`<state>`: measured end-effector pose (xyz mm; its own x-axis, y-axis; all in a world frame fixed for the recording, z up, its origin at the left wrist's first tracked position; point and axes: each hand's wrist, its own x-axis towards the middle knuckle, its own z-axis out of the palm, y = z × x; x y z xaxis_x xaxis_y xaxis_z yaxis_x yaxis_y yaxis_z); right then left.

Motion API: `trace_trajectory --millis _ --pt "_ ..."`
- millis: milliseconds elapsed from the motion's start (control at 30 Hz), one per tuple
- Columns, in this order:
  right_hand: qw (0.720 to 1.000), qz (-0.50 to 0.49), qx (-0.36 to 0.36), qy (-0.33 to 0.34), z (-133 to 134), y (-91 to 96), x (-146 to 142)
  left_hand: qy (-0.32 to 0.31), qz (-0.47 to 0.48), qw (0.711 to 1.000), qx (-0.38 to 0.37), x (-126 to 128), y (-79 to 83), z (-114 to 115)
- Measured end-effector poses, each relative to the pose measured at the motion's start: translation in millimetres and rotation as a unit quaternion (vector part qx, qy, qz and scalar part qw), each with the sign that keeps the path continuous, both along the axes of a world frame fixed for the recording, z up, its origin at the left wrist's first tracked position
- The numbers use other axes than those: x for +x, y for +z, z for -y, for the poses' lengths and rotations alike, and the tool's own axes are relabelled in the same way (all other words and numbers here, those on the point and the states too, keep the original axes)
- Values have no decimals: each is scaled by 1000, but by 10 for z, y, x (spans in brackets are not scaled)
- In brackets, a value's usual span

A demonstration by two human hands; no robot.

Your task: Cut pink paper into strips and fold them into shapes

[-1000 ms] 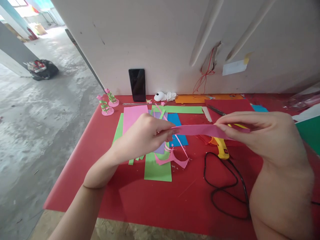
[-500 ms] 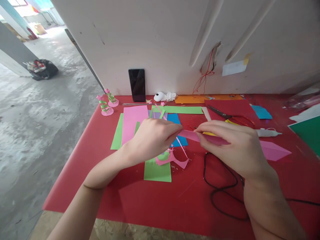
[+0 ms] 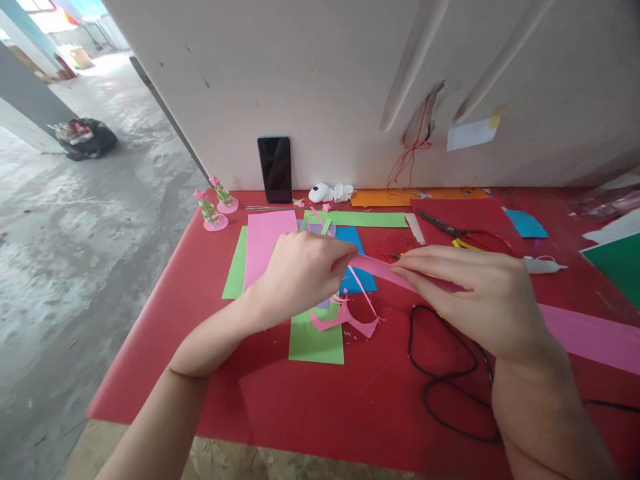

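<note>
A long pink paper strip [image 3: 383, 269] stretches between my two hands above the red table. My left hand [image 3: 313, 270] pinches its left end between thumb and fingers. Farther along, my right hand [image 3: 475, 290] pinches the strip too, and the rest passes behind that hand and trails off to the right. Below my left hand lie a green paper sheet [image 3: 316, 340] and pink paper scraps with round cut-outs [image 3: 345, 317]. A pink sheet [image 3: 270, 240] and a blue sheet [image 3: 363, 280] are partly hidden behind the hands.
Scissors [image 3: 450, 230] and a white glue bottle [image 3: 545, 266] lie behind my right hand. A black cable [image 3: 425, 393] loops in front. A phone [image 3: 275, 170] leans on the wall, with two small pink-and-green paper ornaments [image 3: 215, 220] at the left edge.
The strip's free part right of my right hand has swung outward and now reaches the picture's edge. My left hand has shifted slightly left, and more strip shows between the hands.
</note>
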<state>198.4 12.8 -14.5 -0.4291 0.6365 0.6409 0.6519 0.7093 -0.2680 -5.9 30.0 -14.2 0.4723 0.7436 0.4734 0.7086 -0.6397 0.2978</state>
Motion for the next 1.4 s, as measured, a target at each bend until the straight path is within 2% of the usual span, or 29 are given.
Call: trace_trajectory --millis 133,267,300,333,400,433,500,567,633,700,800,967,1267,1400 --pt "1000 14 12 -16 -4 31 128 38 9 999 1 -103 23 -111" --pt "996 11 31 -83 34 94 295 118 59 991 24 -284 103 -211" --pt "995 7 28 -96 41 100 318 121 78 990 15 -308 132 -212" --pt "994 9 14 -104 43 96 323 104 98 990 1 -315 159 -200" --pt "997 19 -16 -80 31 63 277 24 120 993 4 -275 187 -146" --pt "998 26 -35 -54 19 36 230 -27 97 995 1 -235 186 -111" --pt "997 40 -68 1 -8 -22 113 -85 25 996 -20 -144 153 -50" --pt "995 41 -92 28 -28 -60 6 -108 -72 990 -61 -75 96 -17" --pt "994 18 -98 33 -37 -69 -63 -113 -137 980 -89 -42 38 -12" --pt "994 -15 -100 33 -38 -58 -96 -114 -152 978 -88 -35 -6 -18" --pt "993 -43 -104 42 -32 -48 -127 -111 -132 982 -73 -26 -31 -11" --pt "992 -66 -90 55 -14 -71 -182 -109 -110 984 -90 12 -9 50" --pt "994 -72 -77 -12 7 42 19 -120 -53 991 -38 -95 100 99" --pt "996 -76 -51 -20 -1 72 79 -107 -33 994 1 -140 148 127"
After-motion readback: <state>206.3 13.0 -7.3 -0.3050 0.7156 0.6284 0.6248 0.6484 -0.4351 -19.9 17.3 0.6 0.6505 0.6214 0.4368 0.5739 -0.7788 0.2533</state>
